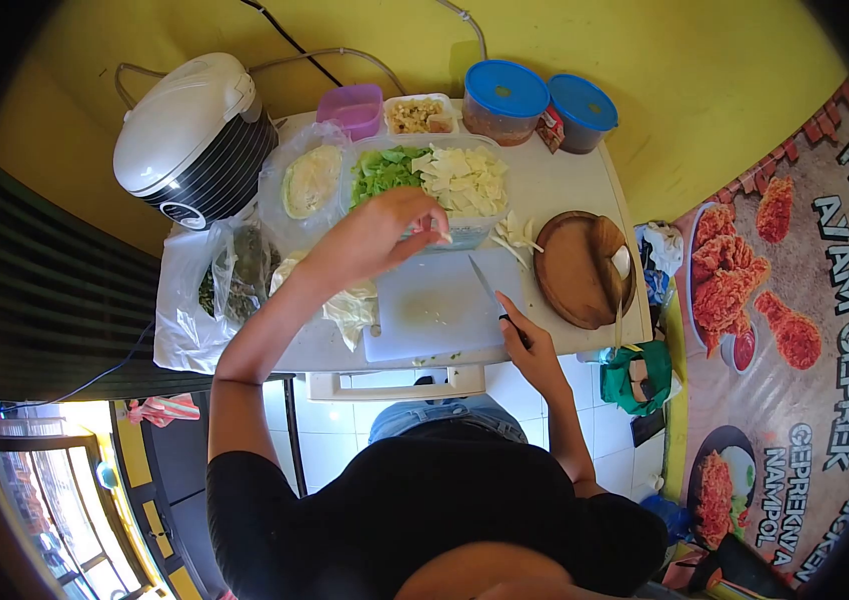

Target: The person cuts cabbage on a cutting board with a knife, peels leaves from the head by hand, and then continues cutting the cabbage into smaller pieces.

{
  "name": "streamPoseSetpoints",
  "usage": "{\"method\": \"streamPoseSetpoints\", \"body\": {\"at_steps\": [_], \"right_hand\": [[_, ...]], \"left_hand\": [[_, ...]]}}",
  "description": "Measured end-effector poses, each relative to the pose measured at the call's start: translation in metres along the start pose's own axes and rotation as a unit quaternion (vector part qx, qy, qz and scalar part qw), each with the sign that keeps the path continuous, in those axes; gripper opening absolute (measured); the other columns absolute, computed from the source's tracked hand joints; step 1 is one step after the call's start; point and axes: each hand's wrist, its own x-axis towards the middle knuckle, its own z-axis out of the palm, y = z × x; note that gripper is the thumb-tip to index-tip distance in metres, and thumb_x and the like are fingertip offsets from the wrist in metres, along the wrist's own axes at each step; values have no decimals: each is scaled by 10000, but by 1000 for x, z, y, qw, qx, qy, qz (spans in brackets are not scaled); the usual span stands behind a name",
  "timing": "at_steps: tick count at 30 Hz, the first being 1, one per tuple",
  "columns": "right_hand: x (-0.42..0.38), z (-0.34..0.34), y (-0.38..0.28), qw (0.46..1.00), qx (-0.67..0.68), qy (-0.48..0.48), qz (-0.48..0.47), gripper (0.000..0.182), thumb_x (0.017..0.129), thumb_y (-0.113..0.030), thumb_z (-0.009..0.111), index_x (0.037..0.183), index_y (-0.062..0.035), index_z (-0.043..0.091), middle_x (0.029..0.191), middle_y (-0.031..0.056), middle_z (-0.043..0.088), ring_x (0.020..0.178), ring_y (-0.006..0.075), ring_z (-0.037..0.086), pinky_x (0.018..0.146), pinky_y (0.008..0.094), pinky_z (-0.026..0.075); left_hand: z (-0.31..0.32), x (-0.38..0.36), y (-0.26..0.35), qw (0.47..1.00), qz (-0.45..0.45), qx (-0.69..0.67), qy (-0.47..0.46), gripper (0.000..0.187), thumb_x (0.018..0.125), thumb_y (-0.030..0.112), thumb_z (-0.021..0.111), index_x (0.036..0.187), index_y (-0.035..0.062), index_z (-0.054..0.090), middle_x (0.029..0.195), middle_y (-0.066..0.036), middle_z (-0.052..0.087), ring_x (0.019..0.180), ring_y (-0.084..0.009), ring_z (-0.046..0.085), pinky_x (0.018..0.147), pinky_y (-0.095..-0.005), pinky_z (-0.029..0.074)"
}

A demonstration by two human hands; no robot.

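Note:
My right hand [531, 348] is closed round the black handle of a kitchen knife [486, 284], its blade pointing up and left over the right side of the white cutting board [425, 325]. A few small pale scraps lie on the board. My left hand [400, 232] hovers at the near side of a clear plastic container, fingers curled with the tips together; whether a small piece is between them I cannot make out. In the container are chopped green leaves [385, 172] on the left and cut pale cabbage [465, 180] on the right.
A rice cooker [195, 130] stands at the back left, near bagged cabbage [312, 182] and a bag of dark greens [240, 270]. Blue-lidded tubs [507, 90] and a purple container [352, 110] line the back. A wooden mortar [570, 270] with a pestle sits right, beside cabbage strips [517, 238].

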Motion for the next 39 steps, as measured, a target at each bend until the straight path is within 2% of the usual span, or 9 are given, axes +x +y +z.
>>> {"method": "streamPoseSetpoints", "body": {"at_steps": [5,8,11,13,16,23,25,32,39], "right_hand": [[1,3,1,1000,-1,1,-6,417,985,-128,506,1401,-147,480,727,-33,411,655,65,319,587,202,326],[2,4,-1,1000,-7,0,-7,418,983,-127,509,1400,-145,481,731,-32,418,656,67,320,587,203,327],[4,6,-1,1000,-4,-3,-8,423,980,-124,512,1401,-147,479,732,-31,421,654,66,318,585,202,324],[5,7,-1,1000,-5,-8,-12,426,979,-122,513,1403,-148,477,732,-32,422,653,65,317,584,202,322],[7,7,1,1000,-12,-12,-15,430,979,-120,513,1406,-147,472,737,-30,432,651,64,316,582,202,322],[5,9,-1,999,-32,-6,-35,422,980,-121,511,1400,-139,479,740,-27,446,643,62,311,576,199,320],[5,9,0,999,-33,-7,-31,418,981,-124,510,1398,-138,483,741,-29,447,642,61,312,576,199,320],[1,10,9,999,-35,-12,-35,426,986,-133,501,1410,-129,467,701,-55,394,605,44,316,541,197,303],[1,22,7,996,-46,-22,-71,440,984,-118,498,1422,-123,452,668,-70,347,582,35,312,522,186,279]], "left_hand": [[-4,36,-18,987,-26,143,75,284,819,155,712,1077,75,626,1028,-101,627,925,-251,640,804,-370,509],[11,51,-33,978,3,194,76,403,877,263,654,1244,115,579,1265,-140,558,1154,-304,559,947,-404,462],[26,65,-48,973,44,213,70,510,965,418,489,1418,190,434,1479,-152,364,1362,-341,348,1110,-447,302],[37,71,-63,982,28,171,-70,564,999,502,332,1497,242,282,1561,-128,206,1436,-357,175,1166,-488,144],[39,77,-74,969,-4,195,-152,581,1005,526,263,1520,263,201,1581,-114,138,1450,-350,126,1166,-517,86],[26,73,-52,987,-16,135,-86,546,954,515,449,1438,264,412,1542,-154,252,1430,-341,215,1161,-533,118],[22,63,-45,988,49,113,92,456,916,442,573,1322,234,563,1460,-163,405,1376,-334,337,1148,-516,168],[-14,-52,-4,949,-24,-73,307,305,846,259,696,1122,131,677,1160,-104,643,1109,-276,575,1042,-446,326],[25,-128,-28,922,-149,256,248,261,808,291,724,1009,126,704,1069,-56,658,1094,-248,575,1035,-461,341]]}}
